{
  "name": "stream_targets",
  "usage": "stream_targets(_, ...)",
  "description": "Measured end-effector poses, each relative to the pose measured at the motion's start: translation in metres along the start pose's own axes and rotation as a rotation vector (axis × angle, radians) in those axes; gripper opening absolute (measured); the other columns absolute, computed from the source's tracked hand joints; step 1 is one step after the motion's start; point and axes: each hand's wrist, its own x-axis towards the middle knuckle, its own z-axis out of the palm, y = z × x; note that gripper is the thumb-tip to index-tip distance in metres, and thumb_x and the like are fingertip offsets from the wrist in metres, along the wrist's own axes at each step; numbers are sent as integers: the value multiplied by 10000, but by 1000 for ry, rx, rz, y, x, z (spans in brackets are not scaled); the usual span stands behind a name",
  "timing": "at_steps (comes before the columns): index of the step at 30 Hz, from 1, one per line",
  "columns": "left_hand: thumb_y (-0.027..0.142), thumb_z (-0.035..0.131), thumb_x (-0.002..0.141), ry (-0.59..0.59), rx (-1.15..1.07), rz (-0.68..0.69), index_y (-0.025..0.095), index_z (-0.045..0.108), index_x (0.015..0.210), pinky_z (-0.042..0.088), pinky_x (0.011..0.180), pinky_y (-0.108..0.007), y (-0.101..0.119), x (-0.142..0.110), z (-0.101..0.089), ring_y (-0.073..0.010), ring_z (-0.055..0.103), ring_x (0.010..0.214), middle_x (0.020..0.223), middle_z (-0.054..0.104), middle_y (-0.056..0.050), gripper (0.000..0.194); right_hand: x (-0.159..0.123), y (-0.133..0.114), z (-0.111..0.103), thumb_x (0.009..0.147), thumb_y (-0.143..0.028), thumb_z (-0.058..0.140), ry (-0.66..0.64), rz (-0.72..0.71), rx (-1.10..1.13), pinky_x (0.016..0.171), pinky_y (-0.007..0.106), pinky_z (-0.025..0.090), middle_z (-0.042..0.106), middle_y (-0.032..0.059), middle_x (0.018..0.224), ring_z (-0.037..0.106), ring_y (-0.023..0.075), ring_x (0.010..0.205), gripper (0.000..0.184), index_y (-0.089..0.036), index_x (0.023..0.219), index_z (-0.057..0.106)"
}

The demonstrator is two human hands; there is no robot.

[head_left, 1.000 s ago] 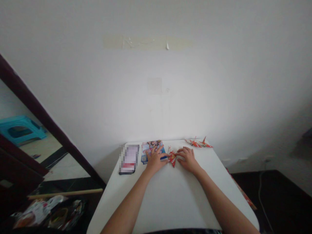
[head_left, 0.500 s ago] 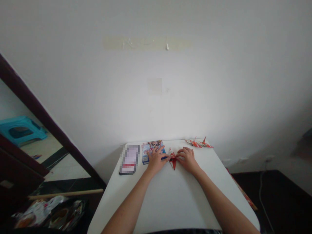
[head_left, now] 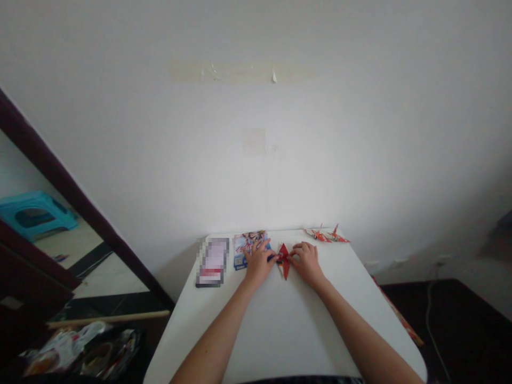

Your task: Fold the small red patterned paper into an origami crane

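A small folded piece of red patterned paper (head_left: 284, 260) lies on the white table (head_left: 280, 325) between my hands. My left hand (head_left: 258, 264) presses its fingertips on the paper's left side, fingers drawn together. My right hand (head_left: 307, 262) pinches the paper's right side with curled fingers. Part of my left hand rests over a stack of colourful printed sheets (head_left: 247, 244).
A phone (head_left: 212, 262) lies face up to the left of the sheets. Two finished red paper cranes (head_left: 327, 234) sit at the table's far right edge by the wall. A blue stool (head_left: 34, 213) and a cluttered bag (head_left: 80, 352) are on the floor to the left.
Both hands have closed in on the red paper, and it now looks narrower and more upright in the middle. The arms have barely shifted.
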Motion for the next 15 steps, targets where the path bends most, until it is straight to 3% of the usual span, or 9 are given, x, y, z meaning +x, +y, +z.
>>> stream_targets(7,359,695,885,52,-9,-60,298,787,855,90,1123,-837,3,3,2,-369,335,1472,1552,504,-3,115,0,-4,-3,951,-407,589,2,20,-46,1131,526,289,628,90,1240,476,292,1272,211,-254,940,735)
stream_targets(15,357,739,847,50,-8,-113,267,771,803,112,1117,-842,5,4,2,-391,268,1511,1622,405,4,106,-1,-9,-2,941,-396,605,-11,67,-69,1167,601,216,600,84,1277,457,299,1275,180,-253,958,712)
